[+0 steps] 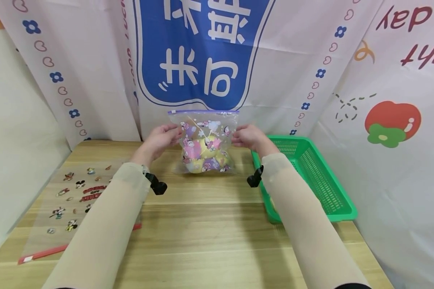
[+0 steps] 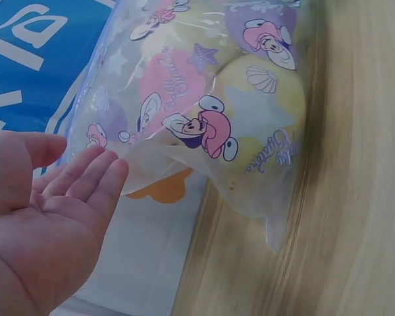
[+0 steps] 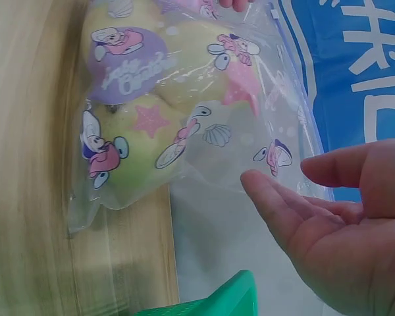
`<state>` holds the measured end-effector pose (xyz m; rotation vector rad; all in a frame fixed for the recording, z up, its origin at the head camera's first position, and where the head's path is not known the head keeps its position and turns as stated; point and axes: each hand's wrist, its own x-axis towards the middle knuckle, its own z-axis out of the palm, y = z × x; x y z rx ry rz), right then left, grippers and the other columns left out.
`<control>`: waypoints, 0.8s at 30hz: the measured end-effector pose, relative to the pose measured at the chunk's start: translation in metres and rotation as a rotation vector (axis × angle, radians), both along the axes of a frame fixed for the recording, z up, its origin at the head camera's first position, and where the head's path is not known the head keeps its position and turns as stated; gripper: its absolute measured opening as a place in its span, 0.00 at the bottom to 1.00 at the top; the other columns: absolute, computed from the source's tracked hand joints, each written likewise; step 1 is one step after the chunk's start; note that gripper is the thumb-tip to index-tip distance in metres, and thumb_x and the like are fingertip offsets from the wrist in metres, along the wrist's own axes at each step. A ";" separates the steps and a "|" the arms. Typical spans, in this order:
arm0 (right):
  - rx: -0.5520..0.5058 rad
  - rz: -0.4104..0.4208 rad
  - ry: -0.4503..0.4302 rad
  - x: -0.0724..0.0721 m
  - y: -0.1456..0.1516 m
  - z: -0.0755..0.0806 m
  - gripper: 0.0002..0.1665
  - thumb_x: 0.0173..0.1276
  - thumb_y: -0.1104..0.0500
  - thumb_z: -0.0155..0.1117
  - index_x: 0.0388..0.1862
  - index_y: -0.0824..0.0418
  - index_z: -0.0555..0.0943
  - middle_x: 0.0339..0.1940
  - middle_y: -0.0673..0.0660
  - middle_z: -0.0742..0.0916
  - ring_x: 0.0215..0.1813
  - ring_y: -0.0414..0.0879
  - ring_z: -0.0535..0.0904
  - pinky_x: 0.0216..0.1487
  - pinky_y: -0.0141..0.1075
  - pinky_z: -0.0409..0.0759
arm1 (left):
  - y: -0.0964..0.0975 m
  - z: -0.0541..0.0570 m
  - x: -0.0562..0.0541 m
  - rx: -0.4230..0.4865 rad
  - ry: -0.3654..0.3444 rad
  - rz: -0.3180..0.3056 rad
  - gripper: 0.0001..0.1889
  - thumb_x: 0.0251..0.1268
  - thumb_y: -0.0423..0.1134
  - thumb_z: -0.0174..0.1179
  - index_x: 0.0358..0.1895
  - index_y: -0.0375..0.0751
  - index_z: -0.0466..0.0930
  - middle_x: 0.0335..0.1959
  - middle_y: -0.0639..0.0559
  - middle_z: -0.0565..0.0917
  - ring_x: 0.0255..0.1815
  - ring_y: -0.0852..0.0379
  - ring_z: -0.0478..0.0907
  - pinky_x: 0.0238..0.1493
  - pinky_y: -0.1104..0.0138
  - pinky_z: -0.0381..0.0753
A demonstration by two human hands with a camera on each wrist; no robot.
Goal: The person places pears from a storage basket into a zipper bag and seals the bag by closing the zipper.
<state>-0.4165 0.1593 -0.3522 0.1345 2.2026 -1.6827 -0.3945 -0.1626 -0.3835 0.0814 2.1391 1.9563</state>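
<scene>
A clear zip bag (image 1: 207,140) with a purple zip edge and cartoon prints stands upright at the back of the table, holding several round yellow fruits (image 3: 138,158). My left hand (image 1: 162,138) is at its left side. In the left wrist view, that hand's fingers (image 2: 95,174) are loosely extended against the bag's edge, thumb apart. At the opposite side is my right hand (image 1: 251,138); its thumb and fingers (image 3: 270,197) are spread beside the upper part of the bag, not pinching it.
A green plastic basket (image 1: 322,188) stands on the right, partly behind my right forearm. On the left, a flat clear bag (image 1: 76,180) with cartoon prints and a red zip strip (image 1: 45,253) lies on the wooden table (image 1: 202,241). Printed cloth (image 1: 105,72) hangs behind.
</scene>
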 end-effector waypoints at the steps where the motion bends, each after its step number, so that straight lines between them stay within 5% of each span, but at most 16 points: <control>1: 0.007 0.010 -0.005 0.000 0.001 -0.001 0.38 0.86 0.68 0.54 0.89 0.71 0.55 0.83 0.70 0.74 0.80 0.61 0.77 0.78 0.45 0.82 | 0.000 0.000 0.000 -0.005 0.004 -0.004 0.34 0.93 0.41 0.46 0.90 0.33 0.46 0.87 0.34 0.63 0.88 0.42 0.63 0.89 0.50 0.66; 9: -0.004 0.030 0.001 0.005 0.003 -0.002 0.36 0.87 0.66 0.53 0.88 0.71 0.57 0.81 0.71 0.75 0.81 0.63 0.76 0.79 0.49 0.81 | -0.002 0.005 0.002 -0.024 0.002 0.029 0.31 0.92 0.42 0.48 0.88 0.37 0.56 0.85 0.36 0.69 0.85 0.43 0.70 0.85 0.52 0.72; 13: 0.054 0.038 0.042 0.013 0.005 0.003 0.32 0.88 0.63 0.54 0.85 0.68 0.64 0.77 0.70 0.79 0.69 0.59 0.84 0.73 0.47 0.86 | -0.007 0.007 0.006 -0.065 0.011 0.028 0.29 0.92 0.43 0.49 0.86 0.39 0.62 0.81 0.36 0.74 0.80 0.42 0.76 0.80 0.52 0.79; 17: 0.135 0.064 0.126 0.028 0.009 0.015 0.29 0.87 0.62 0.55 0.82 0.68 0.69 0.74 0.69 0.80 0.59 0.54 0.85 0.67 0.46 0.89 | -0.017 0.010 0.017 -0.194 0.078 0.008 0.26 0.91 0.45 0.50 0.82 0.39 0.69 0.74 0.35 0.80 0.69 0.44 0.84 0.68 0.60 0.88; 24: 0.253 0.156 0.276 0.067 0.031 0.040 0.24 0.86 0.60 0.55 0.76 0.64 0.74 0.70 0.64 0.81 0.64 0.58 0.82 0.70 0.55 0.86 | -0.057 0.015 0.058 -0.539 0.267 -0.121 0.23 0.88 0.51 0.57 0.72 0.39 0.79 0.63 0.38 0.88 0.58 0.49 0.88 0.57 0.63 0.91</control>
